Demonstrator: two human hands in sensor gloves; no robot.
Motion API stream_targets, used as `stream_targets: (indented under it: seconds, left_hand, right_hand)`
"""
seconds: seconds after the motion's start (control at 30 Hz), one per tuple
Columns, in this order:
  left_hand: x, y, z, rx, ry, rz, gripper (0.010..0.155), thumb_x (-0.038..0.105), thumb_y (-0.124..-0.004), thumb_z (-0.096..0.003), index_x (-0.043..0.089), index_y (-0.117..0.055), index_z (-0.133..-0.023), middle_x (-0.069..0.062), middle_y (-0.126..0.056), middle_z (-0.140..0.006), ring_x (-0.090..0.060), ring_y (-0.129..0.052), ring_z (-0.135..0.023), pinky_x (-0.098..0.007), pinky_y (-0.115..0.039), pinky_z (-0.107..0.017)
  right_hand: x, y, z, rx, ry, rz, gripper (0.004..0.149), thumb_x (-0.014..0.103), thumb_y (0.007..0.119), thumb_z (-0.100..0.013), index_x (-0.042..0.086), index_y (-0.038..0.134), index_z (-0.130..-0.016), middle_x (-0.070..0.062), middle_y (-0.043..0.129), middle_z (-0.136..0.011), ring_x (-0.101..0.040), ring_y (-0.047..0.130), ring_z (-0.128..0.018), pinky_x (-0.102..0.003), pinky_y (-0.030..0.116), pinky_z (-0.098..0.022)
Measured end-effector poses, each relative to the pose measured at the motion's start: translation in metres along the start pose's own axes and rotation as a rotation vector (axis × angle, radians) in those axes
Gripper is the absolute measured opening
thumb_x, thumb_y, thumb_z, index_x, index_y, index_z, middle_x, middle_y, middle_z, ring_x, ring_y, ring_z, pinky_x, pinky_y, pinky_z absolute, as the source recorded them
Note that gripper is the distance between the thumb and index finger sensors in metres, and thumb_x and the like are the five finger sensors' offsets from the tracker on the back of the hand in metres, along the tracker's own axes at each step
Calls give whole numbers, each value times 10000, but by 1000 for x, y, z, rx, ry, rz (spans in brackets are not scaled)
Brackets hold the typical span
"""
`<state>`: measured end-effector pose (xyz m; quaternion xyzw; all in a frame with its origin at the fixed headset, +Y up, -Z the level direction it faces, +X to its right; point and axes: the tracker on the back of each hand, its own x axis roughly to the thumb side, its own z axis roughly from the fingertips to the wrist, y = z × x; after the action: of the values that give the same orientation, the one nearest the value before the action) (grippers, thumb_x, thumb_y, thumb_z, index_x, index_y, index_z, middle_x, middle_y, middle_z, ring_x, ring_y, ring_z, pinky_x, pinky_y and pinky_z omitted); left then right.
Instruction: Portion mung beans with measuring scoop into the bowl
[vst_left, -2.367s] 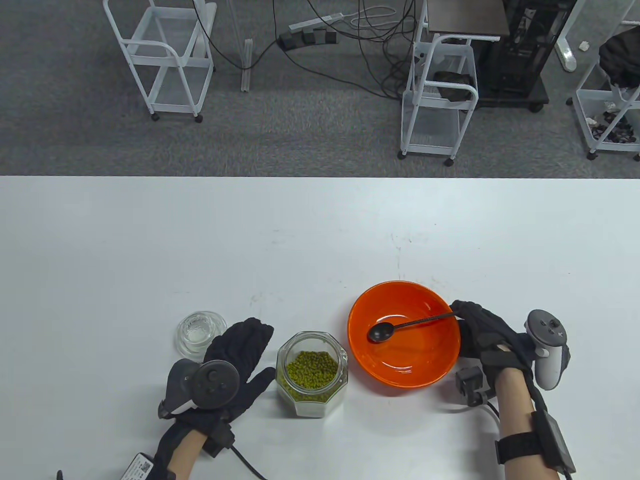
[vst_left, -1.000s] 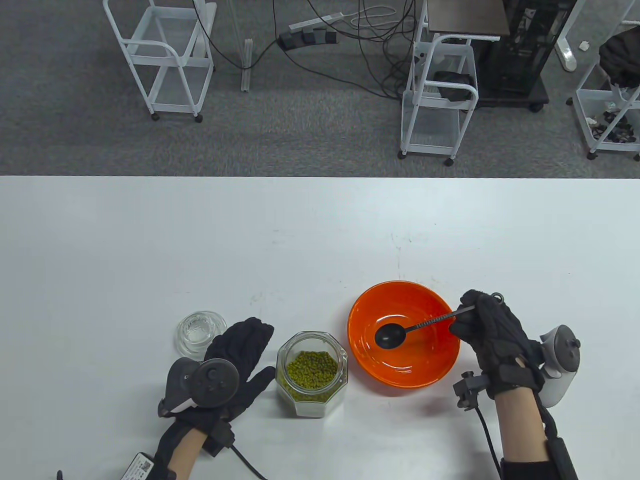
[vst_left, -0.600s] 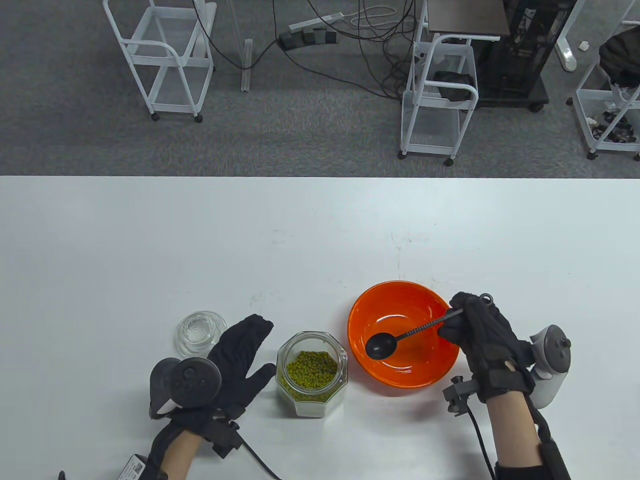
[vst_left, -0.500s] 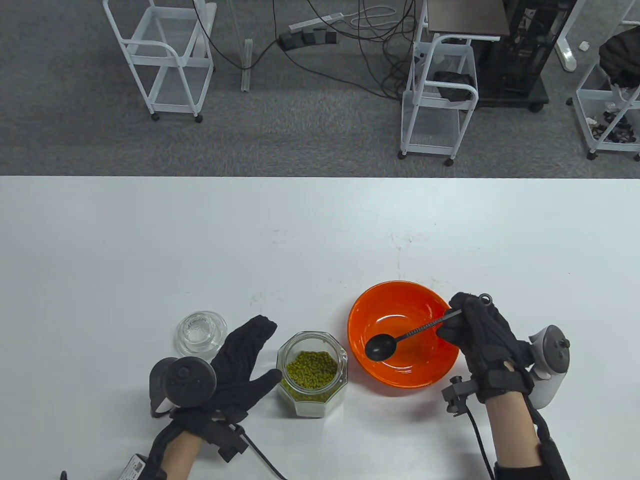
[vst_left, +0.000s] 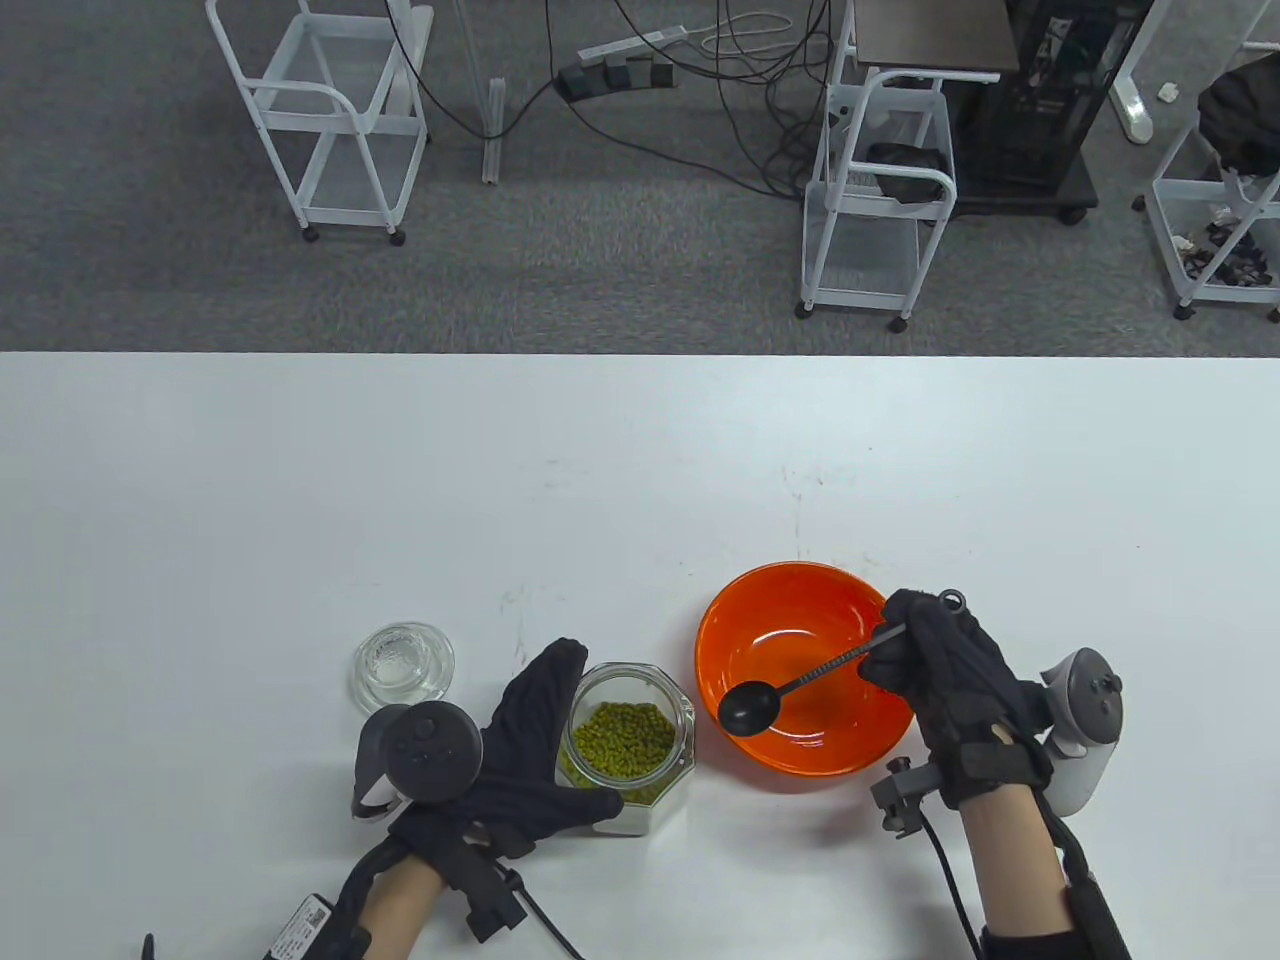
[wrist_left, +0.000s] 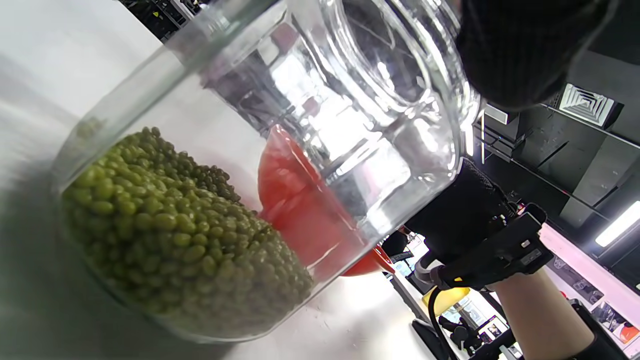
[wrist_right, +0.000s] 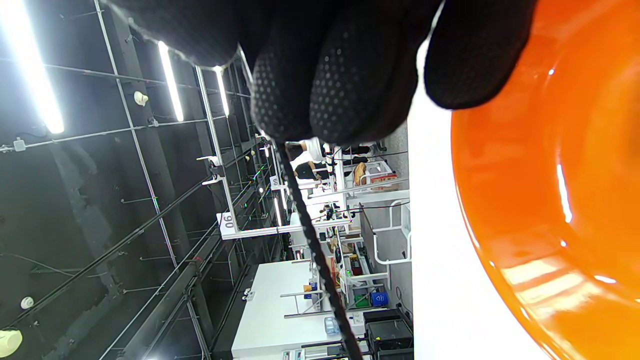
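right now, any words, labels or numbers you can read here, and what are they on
"90" or "06", it lies sideways: white sign on the overhead frame, right wrist view.
Too small to read: white label on the device at the left wrist, table view.
Nothing on the jar, bowl or scoop.

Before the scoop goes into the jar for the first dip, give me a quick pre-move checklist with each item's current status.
1. Jar lid off, mouth open: ok; glass lid lies on the table.
2. Left hand steadying the jar: ok, fingers and thumb around it.
3. Right hand gripping the measuring scoop by its handle: ok.
4. Scoop empty: ok.
5. Orange bowl beside the jar, empty: ok.
6. Scoop fits jar mouth: cannot tell.
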<state>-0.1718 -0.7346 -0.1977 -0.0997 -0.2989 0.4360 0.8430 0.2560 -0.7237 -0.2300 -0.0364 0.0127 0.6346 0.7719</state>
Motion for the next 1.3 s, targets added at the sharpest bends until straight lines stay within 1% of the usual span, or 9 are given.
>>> stream_targets:
  seconds: [0.27, 0.47, 0.53, 0.73, 0.87, 0.93, 1.03, 1.13, 1.3]
  left_hand:
    - [-10, -4, -2, -40, 18, 94, 1190, 656, -876, -464, 134, -96, -1196, -317, -163, -1244, -577, -286, -1146, -813, -411, -725]
    - [-11, -6, -2, -38, 9, 124, 1185, 651, -870, -472, 127, -85, -1187, -316, -188, -1241, -582, -337, -1144, -810, -424, -724]
    - [-11, -7, -2, -30, 5, 130, 1179, 646, -870, -474, 124, -90, -1187, -315, -191, -1240, -576, -353, -1140, -806, -432, -724]
    - [-10, -7, -2, -25, -3, 143, 1168, 642, -866, -477, 130, -93, -1187, -310, -192, -1239, -569, -355, -1140, -802, -437, -723]
    - [-9, -7, -2, -24, -7, 149, 1161, 637, -864, -480, 134, -94, -1187, -306, -193, -1241, -567, -356, -1140, -801, -436, -724]
    - [-10, -7, -1, -24, -9, 152, 1158, 636, -863, -480, 137, -94, -1188, -305, -192, -1241, -565, -357, -1141, -800, -435, -725]
    - [-10, -7, -1, -22, -11, 154, 1154, 632, -862, -482, 137, -94, -1188, -305, -195, -1240, -567, -358, -1139, -800, -435, -724]
    - [-10, -7, -1, -22, -13, 155, 1153, 632, -860, -483, 139, -93, -1188, -303, -194, -1241, -565, -357, -1140, -800, -432, -725]
    - [-10, -6, 0, -20, -13, 152, 1147, 630, -858, -485, 141, -94, -1187, -303, -195, -1241, -565, -357, -1140, -800, -432, -725]
  right_hand:
    - [-1, 8, 1, 23, -1, 9, 473, 481, 667, -590, 135, 747, -904, -28, 937, -657, -232, 972, -481, -552, 785, -544]
    - [4, 19, 6, 28, -32, 17, 472, 477, 670, -590, 131, 748, -901, -31, 939, -652, -234, 973, -476, -552, 787, -541]
    - [13, 25, 9, 7, -80, 81, 472, 478, 675, -585, 130, 755, -895, -29, 945, -642, -232, 977, -466, -550, 794, -535]
    - [49, 61, 20, 9, -236, 187, 459, 467, 728, -566, 132, 781, -875, -29, 962, -616, -230, 990, -438, -548, 813, -515]
    - [70, 100, 30, -3, -376, 368, 452, 452, 774, -538, 123, 816, -845, -43, 983, -580, -244, 1000, -404, -556, 825, -491]
    - [76, 119, 33, 22, -436, 477, 448, 444, 783, -531, 119, 828, -836, -53, 986, -572, -256, 998, -397, -563, 822, -487]
    - [73, 147, 37, 111, -506, 644, 443, 450, 781, -527, 131, 840, -830, -51, 993, -569, -260, 1002, -397, -562, 824, -488]
    - [60, 162, 43, 82, -559, 682, 438, 438, 798, -515, 116, 867, -804, -75, 1001, -542, -282, 1000, -371, -575, 822, -471]
    - [42, 166, 46, 48, -610, 799, 437, 438, 804, -509, 118, 873, -798, -73, 1007, -532, -282, 1002, -366, -573, 829, -463]
